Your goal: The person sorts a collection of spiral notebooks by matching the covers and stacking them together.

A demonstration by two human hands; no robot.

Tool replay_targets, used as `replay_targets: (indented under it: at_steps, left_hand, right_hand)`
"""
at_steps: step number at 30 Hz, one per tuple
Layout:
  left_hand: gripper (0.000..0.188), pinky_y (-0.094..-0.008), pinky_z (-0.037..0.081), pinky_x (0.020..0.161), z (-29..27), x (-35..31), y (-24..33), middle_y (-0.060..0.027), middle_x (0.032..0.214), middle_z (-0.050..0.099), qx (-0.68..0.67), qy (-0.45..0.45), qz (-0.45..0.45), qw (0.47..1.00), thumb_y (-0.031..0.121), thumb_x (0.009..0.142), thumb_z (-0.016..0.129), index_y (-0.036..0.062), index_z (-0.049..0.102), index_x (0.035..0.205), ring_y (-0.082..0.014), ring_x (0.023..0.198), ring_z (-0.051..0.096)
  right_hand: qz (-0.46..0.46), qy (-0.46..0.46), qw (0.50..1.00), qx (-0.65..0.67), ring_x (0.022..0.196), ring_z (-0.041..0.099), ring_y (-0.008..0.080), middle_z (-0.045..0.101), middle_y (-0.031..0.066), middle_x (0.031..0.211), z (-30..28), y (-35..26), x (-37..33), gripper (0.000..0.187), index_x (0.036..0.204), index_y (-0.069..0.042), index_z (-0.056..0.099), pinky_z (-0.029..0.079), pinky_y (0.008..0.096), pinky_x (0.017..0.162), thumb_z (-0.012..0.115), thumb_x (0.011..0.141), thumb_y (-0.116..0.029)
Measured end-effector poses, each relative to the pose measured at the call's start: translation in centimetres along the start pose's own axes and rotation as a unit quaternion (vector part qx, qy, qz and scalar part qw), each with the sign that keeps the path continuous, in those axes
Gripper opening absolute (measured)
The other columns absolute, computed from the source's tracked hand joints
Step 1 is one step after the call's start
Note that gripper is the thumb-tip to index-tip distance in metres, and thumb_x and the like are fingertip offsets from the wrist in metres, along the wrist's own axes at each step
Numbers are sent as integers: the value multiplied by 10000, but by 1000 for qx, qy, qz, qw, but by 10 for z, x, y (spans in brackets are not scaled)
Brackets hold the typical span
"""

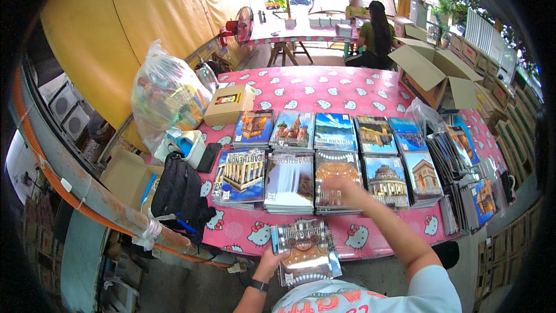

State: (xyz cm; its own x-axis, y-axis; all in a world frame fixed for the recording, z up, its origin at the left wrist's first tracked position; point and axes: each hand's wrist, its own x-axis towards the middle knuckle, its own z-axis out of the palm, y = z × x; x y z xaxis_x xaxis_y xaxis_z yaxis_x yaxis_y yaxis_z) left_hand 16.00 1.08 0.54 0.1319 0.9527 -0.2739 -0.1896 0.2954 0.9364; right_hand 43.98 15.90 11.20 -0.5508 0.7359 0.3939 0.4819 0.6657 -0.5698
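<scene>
My left hand (pixel 267 264) grips the left edge of a few glossy booklets (pixel 307 252) at the table's near edge, in front of my body. The top cover shows an ornate brown interior, upside down. My right hand (pixel 341 191) reaches over the middle front stack of booklets (pixel 335 168), whose brown dome cover looks alike; its fingers are smeared by motion. To the left of that stack are a waterfall-cover stack (pixel 288 179) and a temple-cover stack (pixel 239 175). On its right lie a domed-building stack (pixel 385 181) and an arch-cover stack (pixel 422 177).
A second row of booklet stacks (pixel 335 131) lies behind, with more piled on edge (pixel 449 159) at the right. A cardboard box (pixel 230 104), bulging plastic bag (pixel 165 95) and black bag (pixel 178 191) stand left. An open carton (pixel 431 72) stands back right. Two people sit at a far table.
</scene>
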Motion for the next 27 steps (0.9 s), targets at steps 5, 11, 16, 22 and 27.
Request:
replay_targets:
  at_steps: [5,11,16,22,27]
  left_hand:
    - [446,-279,424,807,-8,-17,-1,-50,973,576,-40,52,-8,998,39,687,696,3,496,1084,-137,886,536]
    - [564,-307,432,779,-36,-34,-22,-82,962,589,50,189,-11,981,170,592,797,-4,504,1041,-165,854,545]
    - [488,-307,426,780,-21,-17,-5,-86,966,587,47,210,-23,976,194,680,740,-14,501,1051,-159,855,540]
    - [423,-299,384,842,-38,-30,-18,-78,1030,563,20,162,10,987,136,770,646,-20,473,1124,-157,912,508]
    - [449,-292,355,869,-27,-37,-3,-74,1091,536,8,164,-4,986,126,767,645,-10,457,1152,-159,976,480]
  right_hand:
    - [162,52,928,-333,1229,343,294,365,119,1335,-3,123,88,568,1226,-79,430,274,565,947,600,761,-357]
    - [89,50,946,-307,703,583,321,584,135,733,4,143,100,82,810,-95,571,465,423,604,522,748,-115]
    - [57,104,965,-233,913,531,328,572,162,942,-16,113,93,213,956,-61,542,438,403,752,560,788,-191]
    - [128,95,917,-367,966,544,319,578,132,1071,10,147,81,383,927,-69,581,461,389,783,582,758,-413]
    - [151,116,914,-357,733,580,319,596,143,786,-24,125,80,94,800,-92,601,463,416,646,532,736,-93]
